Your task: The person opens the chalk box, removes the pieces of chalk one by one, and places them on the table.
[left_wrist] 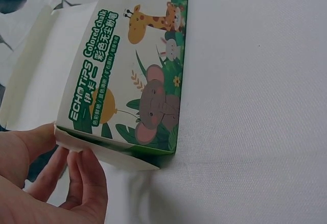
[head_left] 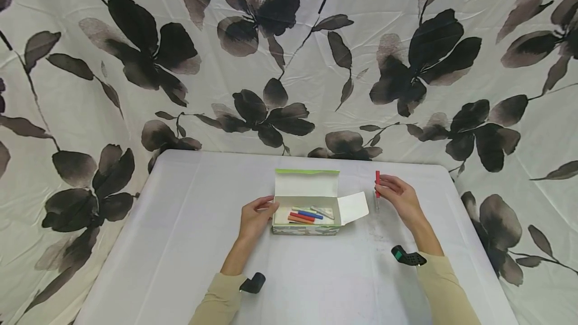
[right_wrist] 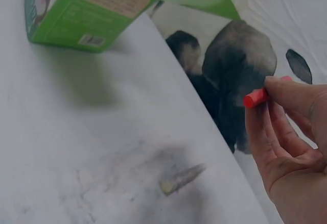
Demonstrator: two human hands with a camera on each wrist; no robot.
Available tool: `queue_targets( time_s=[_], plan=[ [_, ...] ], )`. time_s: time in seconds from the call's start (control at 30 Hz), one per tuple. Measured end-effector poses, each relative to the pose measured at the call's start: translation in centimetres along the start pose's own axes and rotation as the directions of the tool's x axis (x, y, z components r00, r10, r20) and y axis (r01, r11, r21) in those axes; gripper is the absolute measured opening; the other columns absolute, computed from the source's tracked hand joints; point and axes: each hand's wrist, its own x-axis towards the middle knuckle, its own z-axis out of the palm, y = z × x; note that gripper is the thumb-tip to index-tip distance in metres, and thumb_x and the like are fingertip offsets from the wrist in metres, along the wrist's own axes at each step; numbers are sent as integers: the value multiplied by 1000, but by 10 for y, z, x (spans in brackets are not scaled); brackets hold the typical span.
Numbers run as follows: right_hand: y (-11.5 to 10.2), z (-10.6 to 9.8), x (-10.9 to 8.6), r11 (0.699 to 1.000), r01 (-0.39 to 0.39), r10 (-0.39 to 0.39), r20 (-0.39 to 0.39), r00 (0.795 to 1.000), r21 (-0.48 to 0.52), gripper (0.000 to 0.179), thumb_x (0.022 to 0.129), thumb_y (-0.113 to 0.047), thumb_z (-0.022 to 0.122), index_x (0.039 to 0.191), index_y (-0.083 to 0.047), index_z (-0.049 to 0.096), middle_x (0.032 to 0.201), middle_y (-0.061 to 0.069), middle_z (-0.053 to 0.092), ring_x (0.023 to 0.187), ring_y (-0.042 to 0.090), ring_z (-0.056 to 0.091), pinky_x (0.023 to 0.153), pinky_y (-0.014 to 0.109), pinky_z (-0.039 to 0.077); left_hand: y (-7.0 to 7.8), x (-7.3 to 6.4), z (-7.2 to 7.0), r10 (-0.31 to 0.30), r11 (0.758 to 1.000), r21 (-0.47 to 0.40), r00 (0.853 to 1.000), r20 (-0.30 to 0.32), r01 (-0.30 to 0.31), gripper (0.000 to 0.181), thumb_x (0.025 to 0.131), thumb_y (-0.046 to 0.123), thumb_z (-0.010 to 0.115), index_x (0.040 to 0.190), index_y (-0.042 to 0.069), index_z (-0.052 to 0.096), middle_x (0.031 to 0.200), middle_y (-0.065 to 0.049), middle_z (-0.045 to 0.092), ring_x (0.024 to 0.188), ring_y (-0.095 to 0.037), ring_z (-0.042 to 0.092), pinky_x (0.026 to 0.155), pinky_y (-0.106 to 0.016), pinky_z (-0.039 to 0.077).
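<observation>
A chalk box point(head_left: 306, 231) printed with cartoon animals stands open on the table, its lid raised at the back and a side flap out to the right. Inside lie several coloured chalk sticks point(head_left: 309, 213), among them blue, red and orange ones. My left hand point(head_left: 255, 218) pinches the box's left end flap point(left_wrist: 102, 152) between thumb and fingers. Off to the right of the box, my right hand point(head_left: 399, 198) holds a red chalk stick point(right_wrist: 257, 97) by thumb and fingertips, raised above the table. Beneath it on the cloth lies a greyish stick point(right_wrist: 181, 179) with a yellowish end.
A white cloth point(head_left: 189, 265) covers the table, with grey smudges point(right_wrist: 102, 183) near the greyish stick. Behind the table's far edge hangs a floral curtain point(head_left: 316, 74). Dark wrist devices point(head_left: 408, 256) sit at both sleeve cuffs.
</observation>
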Motion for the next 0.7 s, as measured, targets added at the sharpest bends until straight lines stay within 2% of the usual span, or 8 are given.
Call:
queue_targets(
  time_s=[0.1, 0.3, 0.43, 0.7],
  plan=[
    [7, -3, -2, 1000, -20, 19, -20, 1000, -18, 57, 99, -25, 72, 144, 2, 51, 137, 25, 60, 100, 0, 67, 97, 28, 55, 0, 0, 0, -3, 1000, 6, 1000, -1, 3, 32, 91, 11, 79, 119, -1, 74, 100, -13, 69, 75, -10, 62, 66, -23, 56],
    [22, -9, -9, 991, -96, 90, -65, 994, -89, 55, 100, -25, 70, 146, 0, 51, 140, 24, 60, 98, -6, 64, 88, 14, 53, 0, -1, -1, 0, 1000, 14, 1000, 3, 0, 32, 91, 11, 78, 120, -1, 73, 101, -14, 69, 77, -11, 62, 66, -23, 56],
    [32, -12, -12, 979, -140, 126, -97, 987, -149, 55, 101, -28, 69, 146, -2, 52, 141, 22, 60, 98, -10, 59, 86, 9, 49, -1, 0, -1, -5, 1000, 16, 1000, 2, 5, 32, 91, 12, 79, 120, -1, 73, 101, -13, 69, 78, -12, 62, 66, -20, 55],
    [50, -14, -11, 982, -147, 131, -135, 982, -116, 51, 99, -18, 71, 141, 4, 54, 131, 22, 65, 91, -8, 62, 81, 12, 53, -1, 0, 0, -2, 1000, 15, 1000, 0, 2, 32, 91, 12, 78, 120, 0, 73, 101, -13, 68, 77, -11, 62, 64, -19, 55]
  ],
)
